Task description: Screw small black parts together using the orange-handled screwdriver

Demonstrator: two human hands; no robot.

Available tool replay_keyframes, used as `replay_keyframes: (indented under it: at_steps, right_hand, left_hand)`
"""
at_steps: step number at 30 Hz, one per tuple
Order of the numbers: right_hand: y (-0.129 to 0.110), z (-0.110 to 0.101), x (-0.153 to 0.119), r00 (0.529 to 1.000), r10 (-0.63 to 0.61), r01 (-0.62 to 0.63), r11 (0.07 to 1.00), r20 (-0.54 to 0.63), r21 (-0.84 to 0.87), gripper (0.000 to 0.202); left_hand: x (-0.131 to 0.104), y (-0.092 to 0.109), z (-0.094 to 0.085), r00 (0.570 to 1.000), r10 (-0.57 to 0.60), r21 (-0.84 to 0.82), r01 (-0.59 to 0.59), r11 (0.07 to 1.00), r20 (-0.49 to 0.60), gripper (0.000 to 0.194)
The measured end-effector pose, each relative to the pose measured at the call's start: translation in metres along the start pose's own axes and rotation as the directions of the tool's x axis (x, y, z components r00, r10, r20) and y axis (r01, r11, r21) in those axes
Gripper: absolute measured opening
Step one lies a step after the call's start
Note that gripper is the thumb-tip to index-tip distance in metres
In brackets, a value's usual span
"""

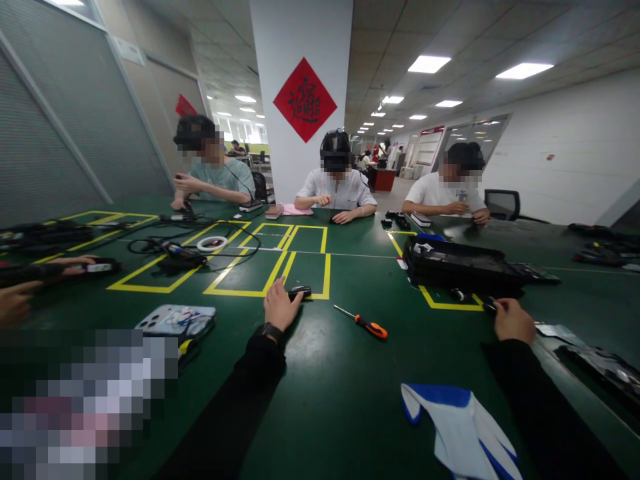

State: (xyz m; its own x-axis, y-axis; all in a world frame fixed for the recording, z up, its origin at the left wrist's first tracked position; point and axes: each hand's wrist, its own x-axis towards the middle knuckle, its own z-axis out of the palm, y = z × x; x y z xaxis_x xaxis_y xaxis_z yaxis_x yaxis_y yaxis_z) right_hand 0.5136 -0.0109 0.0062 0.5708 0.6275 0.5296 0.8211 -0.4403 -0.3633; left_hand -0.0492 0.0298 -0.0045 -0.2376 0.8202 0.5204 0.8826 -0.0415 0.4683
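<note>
My left hand [281, 305], with a dark watch at the wrist, rests on the green table [345, 387]. Its fingers curl against a small black cylindrical object [300, 292] beside a yellow tape line. At the right, my right hand [514, 321] is closed around a small dark item [490, 305] near a taped corner; most of the item is hidden. Between the hands lies a screwdriver [371, 327] with an orange and black handle, its tip toward the upper left. A white and blue glove [457, 427] lies nearer to me, left of my right forearm.
Beyond my right hand sits a long black case [455, 260]. A phone [177, 320] lies left of my left forearm. Cables and a white tape roll [212, 244] are farther left. Another person's hands reach in at the left edge; several people sit opposite.
</note>
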Motion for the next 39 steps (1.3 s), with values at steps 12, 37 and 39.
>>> replay_keyframes:
  at_steps: [12, 37, 39]
  right_hand:
    - [0.021, 0.018, -0.001, 0.988, -0.152, 0.155, 0.978, -0.033, 0.137, 0.019]
    - [0.040, 0.019, 0.000, 0.962, -0.270, 0.273, 0.954, -0.043, 0.127, 0.028]
    - [0.043, 0.022, 0.003, 0.971, -0.236, 0.239, 0.963, -0.033, 0.123, 0.028]
  left_hand:
    - [0.000, -0.005, 0.003, 0.997, -0.006, 0.095, -0.001, 0.995, 0.071, 0.059]
    - [0.001, -0.007, 0.003, 0.995, -0.026, 0.110, 0.015, 0.994, 0.097, 0.054]
    - [0.001, -0.007, 0.004, 0.995, -0.025, 0.117, 0.014, 0.993, 0.095, 0.054]
